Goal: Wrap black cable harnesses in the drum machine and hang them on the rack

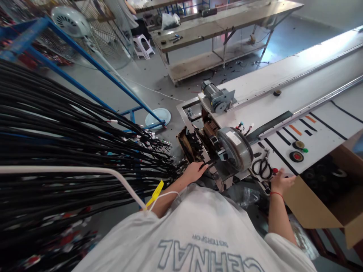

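Note:
My left hand (195, 172) is closed at the near side of a machine, where a dark, narrow piece shows at the fingers; its kind is unclear. Just beyond it, a large roll of clear film or tape (235, 149) stands upright on the machine. At the near edge of the white workbench (255, 109), my right hand (281, 183) has its fingers apart, with nothing visible in it. Black-handled scissors (263, 166) lie to its left, and a small red round object (275, 171) is close to the fingertips. Two tape rolls (296, 156) rest farther back.
Bundles of black cables (70, 124) hang over a blue rack (76, 49) on the left. An open cardboard box (312, 204) stands at the right. A motor (211, 90) sits on the bench's far corner. Behind are a fan (69, 20), another table (193, 36) and a seated person.

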A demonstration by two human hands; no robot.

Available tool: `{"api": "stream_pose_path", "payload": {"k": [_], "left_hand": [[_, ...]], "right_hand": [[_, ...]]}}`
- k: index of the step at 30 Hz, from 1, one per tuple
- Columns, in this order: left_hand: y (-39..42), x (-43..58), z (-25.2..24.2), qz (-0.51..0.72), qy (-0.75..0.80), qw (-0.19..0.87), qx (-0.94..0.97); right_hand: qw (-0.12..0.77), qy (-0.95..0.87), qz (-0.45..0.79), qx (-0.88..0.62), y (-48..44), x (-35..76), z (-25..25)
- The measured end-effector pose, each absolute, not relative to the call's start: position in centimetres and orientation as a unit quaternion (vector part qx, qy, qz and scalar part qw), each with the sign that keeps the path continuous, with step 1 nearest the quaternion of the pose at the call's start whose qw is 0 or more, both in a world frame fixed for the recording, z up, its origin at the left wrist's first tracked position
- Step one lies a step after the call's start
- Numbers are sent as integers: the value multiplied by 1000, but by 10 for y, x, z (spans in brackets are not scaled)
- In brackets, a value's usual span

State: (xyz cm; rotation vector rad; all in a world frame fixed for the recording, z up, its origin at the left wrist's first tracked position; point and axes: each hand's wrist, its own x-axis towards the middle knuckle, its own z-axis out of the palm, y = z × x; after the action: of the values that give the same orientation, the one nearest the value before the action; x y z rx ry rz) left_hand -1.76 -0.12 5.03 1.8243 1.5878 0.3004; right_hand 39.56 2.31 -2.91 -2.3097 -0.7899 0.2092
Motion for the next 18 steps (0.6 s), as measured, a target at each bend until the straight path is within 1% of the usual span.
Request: {"api": "stream_pose_path", "payload": {"k": [6, 11, 18], "left_hand": [[-16, -36, 40, 176, 579, 429, 670], [-28, -42, 32, 173, 587, 408, 677], [-29, -43, 33, 196, 585, 403, 675]], "right_hand": [[352, -315, 85, -877, 23, 395, -25], [372, -298, 97, -874, 22, 394, -25], [363, -325, 82, -869, 23, 397, -27]]}}
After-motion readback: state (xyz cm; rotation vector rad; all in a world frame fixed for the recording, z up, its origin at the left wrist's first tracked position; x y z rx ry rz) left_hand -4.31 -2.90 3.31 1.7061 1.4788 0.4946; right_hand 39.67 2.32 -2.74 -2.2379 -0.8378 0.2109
